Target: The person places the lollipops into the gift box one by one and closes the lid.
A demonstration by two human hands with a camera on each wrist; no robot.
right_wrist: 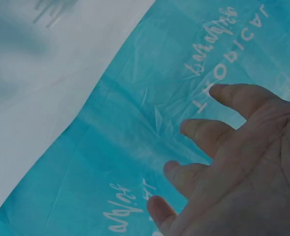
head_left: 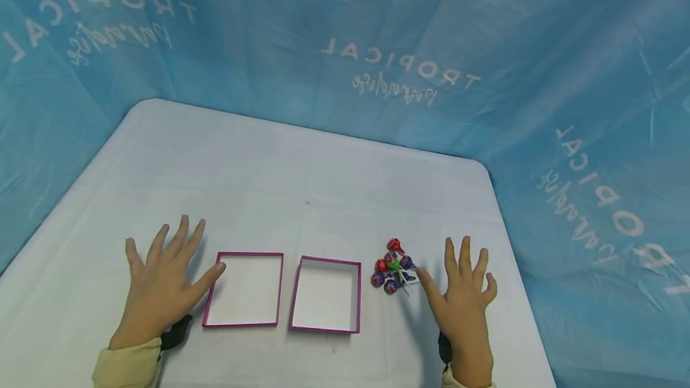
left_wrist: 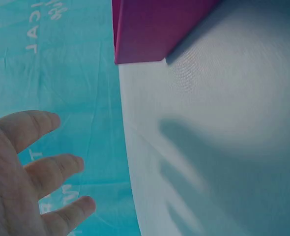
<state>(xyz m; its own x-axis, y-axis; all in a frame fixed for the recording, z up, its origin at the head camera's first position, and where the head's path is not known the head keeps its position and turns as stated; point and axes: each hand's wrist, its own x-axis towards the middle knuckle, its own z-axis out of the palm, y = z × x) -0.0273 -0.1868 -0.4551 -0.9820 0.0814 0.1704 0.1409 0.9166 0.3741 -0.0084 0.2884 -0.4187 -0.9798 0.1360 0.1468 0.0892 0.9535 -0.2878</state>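
My left hand [head_left: 162, 283] hovers left of a shallow white tray with a magenta rim [head_left: 280, 289], its fingers spread and nothing in its grasp. In the left wrist view the magenta side of a box [left_wrist: 145, 32] shows above those fingers. A second magenta-edged box [head_left: 326, 295], white inside, sits just right of the first. Farther right lies a small pile of lollipops [head_left: 390, 286] in purple, red and green wrappers, white sticks pointing right. My right hand [head_left: 460, 301] is held beside the pile, fingers spread, holding nothing; its thumb tip appears close to the sticks.
A white cloth covers the table [head_left: 302, 178], with rounded far corners. Blue curtains [head_left: 269, 64] printed with white lettering surround it at the back, left and right. Both hands cast shadows on the cloth.
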